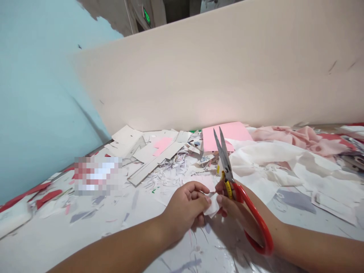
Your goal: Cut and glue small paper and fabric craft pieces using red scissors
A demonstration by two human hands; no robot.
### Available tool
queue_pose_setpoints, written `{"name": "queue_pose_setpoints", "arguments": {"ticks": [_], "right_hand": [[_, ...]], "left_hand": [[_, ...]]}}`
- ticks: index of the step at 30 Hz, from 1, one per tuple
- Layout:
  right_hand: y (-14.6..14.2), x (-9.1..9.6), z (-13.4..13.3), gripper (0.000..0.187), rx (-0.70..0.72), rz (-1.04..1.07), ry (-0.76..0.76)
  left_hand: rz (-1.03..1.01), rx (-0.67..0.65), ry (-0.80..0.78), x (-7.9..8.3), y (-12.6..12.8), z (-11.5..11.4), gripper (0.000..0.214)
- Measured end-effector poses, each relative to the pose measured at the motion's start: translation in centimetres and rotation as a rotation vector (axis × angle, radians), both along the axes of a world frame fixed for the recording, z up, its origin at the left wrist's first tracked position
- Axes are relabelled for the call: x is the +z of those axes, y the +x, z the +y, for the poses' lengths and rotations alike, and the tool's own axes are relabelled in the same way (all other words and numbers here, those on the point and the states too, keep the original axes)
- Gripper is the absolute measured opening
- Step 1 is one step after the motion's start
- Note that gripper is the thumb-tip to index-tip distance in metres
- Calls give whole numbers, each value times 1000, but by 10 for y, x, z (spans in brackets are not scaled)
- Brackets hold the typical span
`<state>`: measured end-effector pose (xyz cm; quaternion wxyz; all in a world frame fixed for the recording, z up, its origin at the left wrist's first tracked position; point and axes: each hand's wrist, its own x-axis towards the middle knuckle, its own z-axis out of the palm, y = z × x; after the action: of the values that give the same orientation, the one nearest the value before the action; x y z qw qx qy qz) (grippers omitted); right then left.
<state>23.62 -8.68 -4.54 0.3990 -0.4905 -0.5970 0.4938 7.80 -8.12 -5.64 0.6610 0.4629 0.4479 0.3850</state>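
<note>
My left hand [184, 210] pinches a small piece of white paper [212, 205] between its fingers. My right hand [234, 203] grips a pair of scissors with red loop handles [263, 231], close beside that paper. The steel blades [223, 153] stand slightly open and point away from me, clear of the paper. A yellow strip [228, 188] runs along the scissors near the pivot. My fingers hide part of the paper.
The table is littered with white paper shreds, cardboard strips and a pink paper sheet [224, 136]. Crumpled white sheeting [264, 159] and pink fabric [298, 139] lie to the right. A beige board [199, 76] rises behind, with a pale blue wall [42, 94] at left.
</note>
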Motion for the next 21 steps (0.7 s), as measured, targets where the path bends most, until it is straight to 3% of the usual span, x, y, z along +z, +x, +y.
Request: {"name": "queue_pose_setpoints", "arguments": {"ticks": [6,12,21], "right_hand": [[1,-1,0,18,34,-2,-3],[0,1,2,12,-2,-6,-41],[0,3,-1,19,-21,47,-82]], "left_hand": [[69,92,89,2,2,-2,20],[3,76,86,0,4,-4,21],[-99,43,19,3,1,-3,28]]}}
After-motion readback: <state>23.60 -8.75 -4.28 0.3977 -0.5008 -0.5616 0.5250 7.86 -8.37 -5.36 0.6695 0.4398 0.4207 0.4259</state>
